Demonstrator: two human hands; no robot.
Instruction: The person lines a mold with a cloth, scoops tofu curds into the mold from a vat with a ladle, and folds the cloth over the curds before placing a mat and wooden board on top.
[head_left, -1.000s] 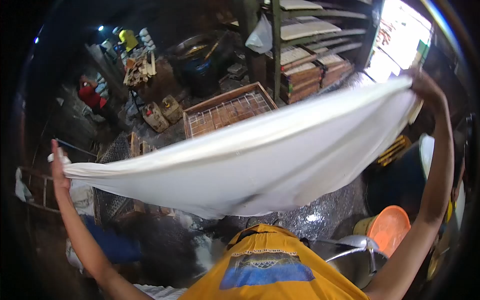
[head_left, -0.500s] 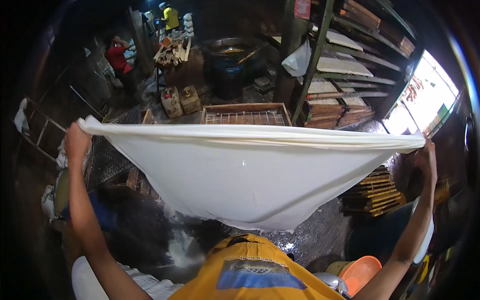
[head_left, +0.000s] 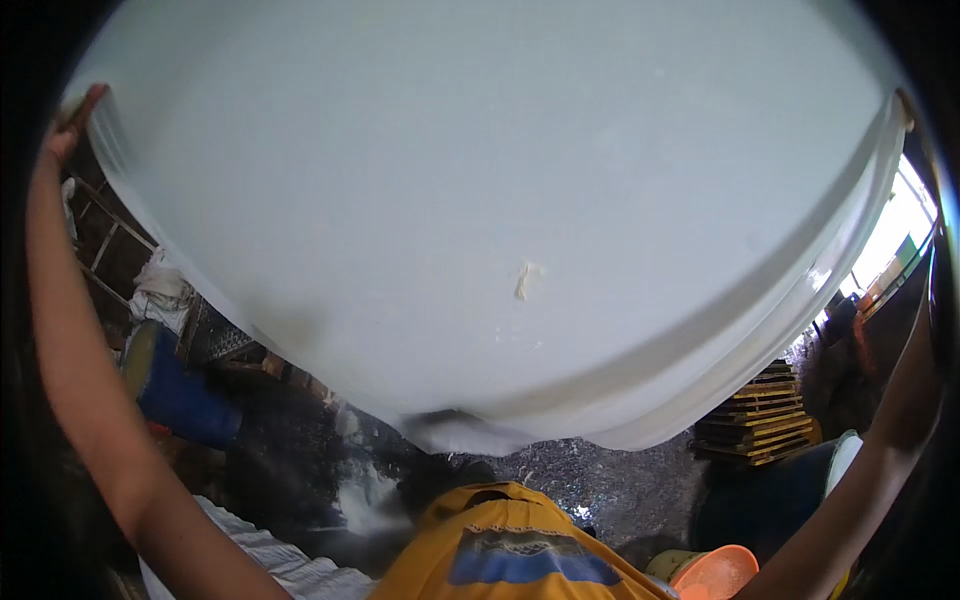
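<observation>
A large white cloth [head_left: 470, 170] is spread wide between my raised arms and fills most of the upper view. My left hand [head_left: 72, 130], at the upper left edge, is closed on one side of it. At the upper right edge my right hand [head_left: 906, 110] is closed on the other side, with most of its fingers hidden. The lower edge of the cloth hangs in a curve above the floor. A small off-white scrap [head_left: 525, 281] clings to the cloth, with a few tiny specks below it.
Stacked wooden slatted frames [head_left: 757, 415] stand at the right, near a dark barrel [head_left: 755, 495]. An orange basin [head_left: 718, 572] sits low on the right. On the left are a blue drum [head_left: 190, 395] and a white sack [head_left: 162, 290]. The floor [head_left: 600, 490] looks wet.
Both hands have gone up and outward, lifting the cloth. It was a drooping, folded-edge sheet and now billows open, hiding the racks, the wooden tray and the people behind.
</observation>
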